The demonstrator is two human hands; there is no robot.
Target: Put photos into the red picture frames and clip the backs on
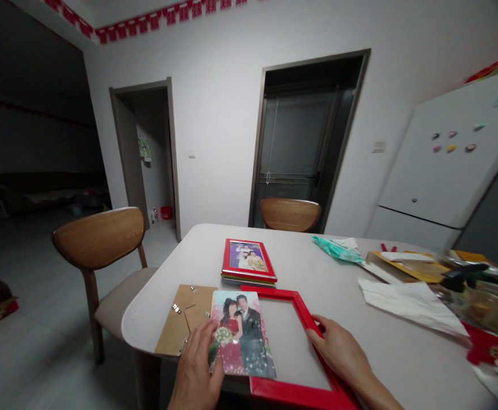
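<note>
A printed photo (251, 341) of a couple, one in a red dress and one in a dark suit, overlaps the left side of a red picture frame (294, 390). My left hand (198, 364) holds the photo by its left edge, fingers curled there. Partly under the photo and left hand is a brown backing board (174, 330) with small metal clips. On the frame's right side, my right hand (341, 347) grips the red border, thumb and fingers around it. The table top shows through the frame's opening.
Behind the frame lies a stack of framed pictures (249, 263), a red one on top. White paper (411, 304), a teal wrapper (338, 250) and a cluttered pile with a clear container (494, 307) are at the right. Wooden chairs (103, 236) stand around the white table (146, 319).
</note>
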